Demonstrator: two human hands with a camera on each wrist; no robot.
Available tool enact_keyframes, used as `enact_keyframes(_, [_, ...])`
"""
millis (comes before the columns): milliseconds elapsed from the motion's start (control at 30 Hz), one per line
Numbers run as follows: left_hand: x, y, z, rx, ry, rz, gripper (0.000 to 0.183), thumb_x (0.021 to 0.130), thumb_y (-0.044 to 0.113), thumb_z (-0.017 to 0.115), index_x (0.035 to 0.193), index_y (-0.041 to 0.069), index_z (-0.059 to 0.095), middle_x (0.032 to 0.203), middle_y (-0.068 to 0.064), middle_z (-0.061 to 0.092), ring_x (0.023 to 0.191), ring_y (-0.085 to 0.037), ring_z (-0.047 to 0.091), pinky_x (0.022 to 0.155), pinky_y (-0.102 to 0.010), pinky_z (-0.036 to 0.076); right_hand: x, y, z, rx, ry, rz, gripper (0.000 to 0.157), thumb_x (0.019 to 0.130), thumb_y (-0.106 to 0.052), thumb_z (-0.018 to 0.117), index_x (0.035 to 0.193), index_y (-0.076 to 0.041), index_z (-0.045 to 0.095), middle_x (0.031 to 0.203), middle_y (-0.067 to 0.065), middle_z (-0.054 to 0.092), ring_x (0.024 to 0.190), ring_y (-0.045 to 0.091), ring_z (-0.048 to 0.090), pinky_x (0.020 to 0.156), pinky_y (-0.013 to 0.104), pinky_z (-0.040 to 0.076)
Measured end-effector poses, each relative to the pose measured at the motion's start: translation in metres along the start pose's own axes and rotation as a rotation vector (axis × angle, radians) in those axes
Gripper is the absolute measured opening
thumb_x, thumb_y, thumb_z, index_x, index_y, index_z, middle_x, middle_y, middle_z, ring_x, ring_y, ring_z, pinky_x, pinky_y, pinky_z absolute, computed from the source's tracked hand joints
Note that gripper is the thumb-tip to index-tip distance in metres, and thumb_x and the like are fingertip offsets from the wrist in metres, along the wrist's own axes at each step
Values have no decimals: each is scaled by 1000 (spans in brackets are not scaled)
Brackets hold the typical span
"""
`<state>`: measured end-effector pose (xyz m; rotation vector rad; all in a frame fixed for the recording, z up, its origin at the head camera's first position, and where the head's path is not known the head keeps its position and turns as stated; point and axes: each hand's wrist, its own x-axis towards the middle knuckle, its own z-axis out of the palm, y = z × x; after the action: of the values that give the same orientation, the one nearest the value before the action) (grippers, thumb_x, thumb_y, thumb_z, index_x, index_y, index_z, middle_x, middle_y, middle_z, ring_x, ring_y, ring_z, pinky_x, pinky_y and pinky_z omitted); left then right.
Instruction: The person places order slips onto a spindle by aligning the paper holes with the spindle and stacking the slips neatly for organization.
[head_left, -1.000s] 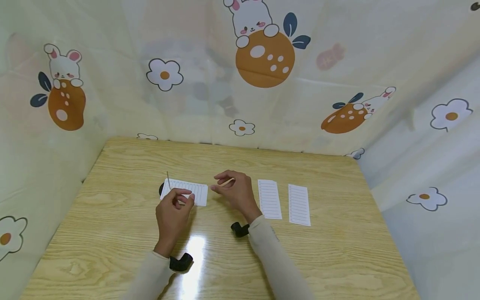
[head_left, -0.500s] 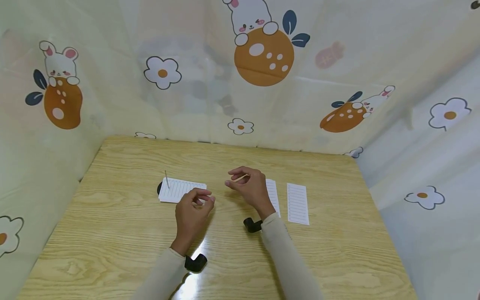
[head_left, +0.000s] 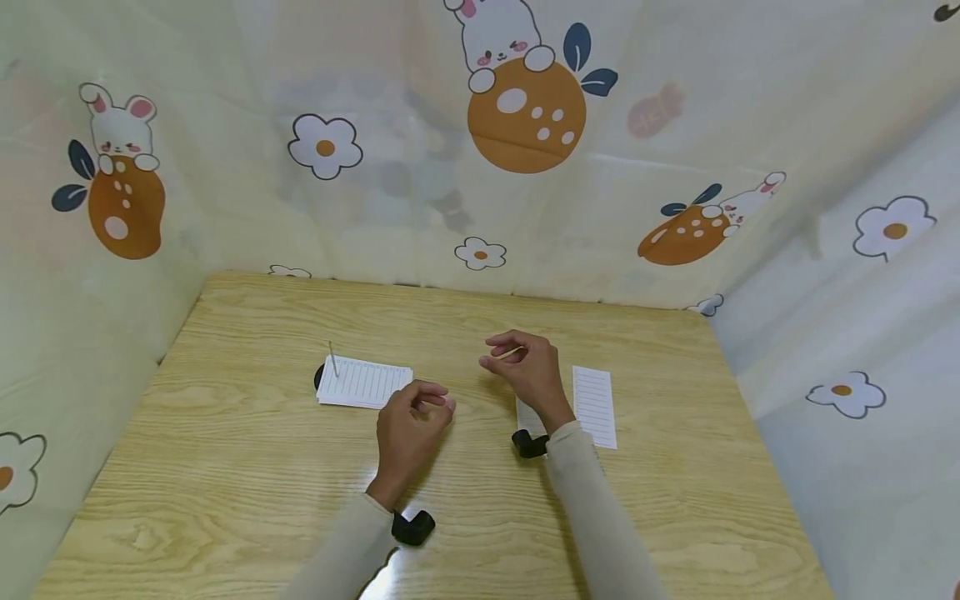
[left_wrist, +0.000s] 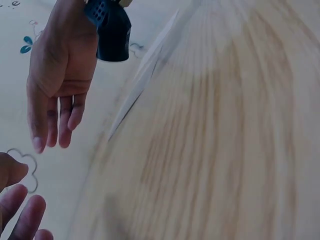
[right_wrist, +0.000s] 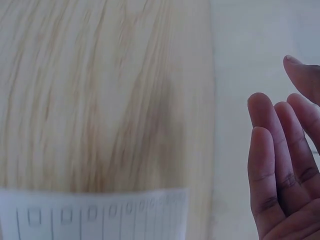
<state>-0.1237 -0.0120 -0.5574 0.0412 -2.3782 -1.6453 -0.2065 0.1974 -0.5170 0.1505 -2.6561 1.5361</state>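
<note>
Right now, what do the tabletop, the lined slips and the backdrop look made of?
Tabletop: light wood or wood-look laminate, grain lines visible, glossy glare near the front edge.
Lined slips: thin white paper, printed rules, lying flat.
Backdrop: probably thin plastic or fabric sheet, creased, slightly translucent, printed with rabbits and flowers.

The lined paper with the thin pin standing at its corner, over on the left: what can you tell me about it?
The lined paper is a small white rectangular slip, ruled with fine parallel lines and lying flat on the wooden table. A thin metal pin stands upright at its far left corner, and something small and dark shows just past its left edge. The left hand hovers close by its right end, though contact cannot be made out. Two similar slips lie farther right.
</note>
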Motion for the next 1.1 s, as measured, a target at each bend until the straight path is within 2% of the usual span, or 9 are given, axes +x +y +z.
enact_keyframes(233, [-5, 4, 20, 7, -78, 18, 20, 87, 23, 88, 103, 19, 78, 94, 5, 80, 85, -20, 65, 77, -28, 49, 0, 12, -14, -45, -2, 41, 29, 88, -24, 89, 114, -15, 81, 99, 2, 78, 83, 21, 72, 73, 37, 60])
enact_keyframes(400, [-7, 6, 31, 29, -99, 38, 19, 87, 27, 88, 103, 23, 78, 94, 7, 79, 84, -18, 64, 75, -26, 47, 0, 20, -24, -62, 14, 65, 31, 88, -23, 89, 116, -14, 81, 102, 3, 78, 86, 22, 73, 73, 37, 60])
enact_keyframes(667, [-11, 12, 49, 52, -126, 59, 22, 83, 26, 90, 102, 24, 78, 91, 8, 78, 81, -18, 64, 72, -24, 45, 3, 33, -37, -73, 7, 128, 35, 88, -21, 89, 121, -14, 79, 123, 10, 76, 99, 25, 74, 80, 39, 62])
enact_keyframes(800, [-12, 12, 58, 65, -145, 64, 23, 82, 26, 90, 101, 26, 77, 91, 9, 78, 81, -16, 63, 71, -23, 45, 3, 37, -42, -73, 2, 121, 35, 88, -20, 89, 122, -13, 79, 123, 13, 76, 101, 28, 75, 85, 46, 63])
enact_keyframes(1100, [-11, 17, 70, 80, -173, 72, 26, 81, 25, 92, 102, 25, 77, 92, 9, 78, 82, -12, 63, 73, -22, 47, 4, 47, -49, -93, 8, 126, 35, 88, -17, 88, 122, -13, 78, 122, 11, 77, 105, 27, 75, 92, 51, 60])
